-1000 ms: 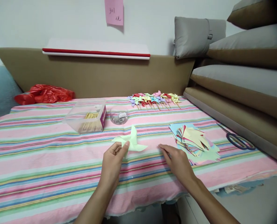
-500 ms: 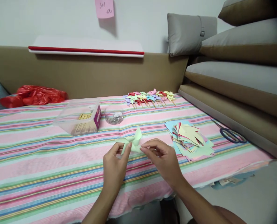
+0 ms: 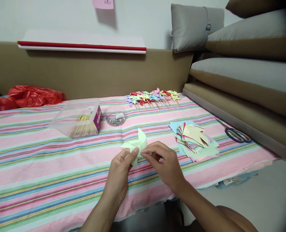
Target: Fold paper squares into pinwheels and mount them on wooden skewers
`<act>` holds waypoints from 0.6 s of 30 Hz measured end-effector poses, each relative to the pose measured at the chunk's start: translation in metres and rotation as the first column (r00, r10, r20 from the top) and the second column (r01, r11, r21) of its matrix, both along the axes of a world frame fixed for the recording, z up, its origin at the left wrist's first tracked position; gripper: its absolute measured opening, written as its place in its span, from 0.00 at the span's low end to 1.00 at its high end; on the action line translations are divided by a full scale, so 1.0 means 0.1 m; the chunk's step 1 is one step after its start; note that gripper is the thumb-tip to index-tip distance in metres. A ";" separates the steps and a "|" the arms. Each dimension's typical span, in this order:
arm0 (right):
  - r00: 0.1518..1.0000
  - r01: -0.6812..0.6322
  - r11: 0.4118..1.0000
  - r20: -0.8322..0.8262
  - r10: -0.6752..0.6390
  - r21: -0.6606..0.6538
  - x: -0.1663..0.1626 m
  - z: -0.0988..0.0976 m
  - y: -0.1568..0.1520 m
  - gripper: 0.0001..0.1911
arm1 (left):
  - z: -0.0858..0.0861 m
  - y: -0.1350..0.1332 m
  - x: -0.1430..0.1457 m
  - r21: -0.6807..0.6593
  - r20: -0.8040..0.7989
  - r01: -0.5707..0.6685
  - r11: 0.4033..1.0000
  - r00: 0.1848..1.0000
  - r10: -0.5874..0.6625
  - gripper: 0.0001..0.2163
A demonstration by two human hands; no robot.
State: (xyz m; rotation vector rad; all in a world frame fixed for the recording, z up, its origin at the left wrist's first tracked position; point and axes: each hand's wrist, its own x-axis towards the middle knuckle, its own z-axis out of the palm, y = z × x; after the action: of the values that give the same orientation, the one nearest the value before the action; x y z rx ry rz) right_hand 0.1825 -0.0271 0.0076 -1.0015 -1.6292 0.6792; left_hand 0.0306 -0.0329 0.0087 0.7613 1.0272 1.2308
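Note:
A pale green paper pinwheel (image 3: 142,139), its blades folded, is held up in front of me over the striped cloth. My left hand (image 3: 123,161) pinches it from the left, thumb on the front near the centre and fingers behind. On the other side, my right hand (image 3: 163,161) has thumb and forefinger closed on the pinwheel close to its centre. Any small item between those right fingertips is too small to make out. The right blade is partly hidden behind my right fingers.
Several finished pinwheels (image 3: 154,97) on sticks lie at the back. A clear box (image 3: 60,125) of wooden sticks and a round tub (image 3: 115,120) of small metal pieces stand left of centre. Cut paper sheets (image 3: 196,138) and scissors (image 3: 238,135) lie right; cushions (image 3: 241,69) rise beyond.
The pinwheel has turned in my hands, so its blades face me more fully. My right fingertips have shifted from its right edge towards its centre. The view has tilted slightly down.

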 end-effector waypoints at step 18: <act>0.994 -0.103 0.973 -0.068 0.090 -0.206 0.03 0.02 0.03 0.06 | 0.01 -0.02 0.00 -0.006 -0.009 0.002 1.000 1.000 -0.002 0.15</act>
State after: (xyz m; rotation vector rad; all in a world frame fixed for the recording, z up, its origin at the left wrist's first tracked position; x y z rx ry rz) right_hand 0.1852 -0.0243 0.0091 -1.0470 -1.5867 0.9535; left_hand 0.0303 -0.0349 0.0098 0.7640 1.0372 1.2228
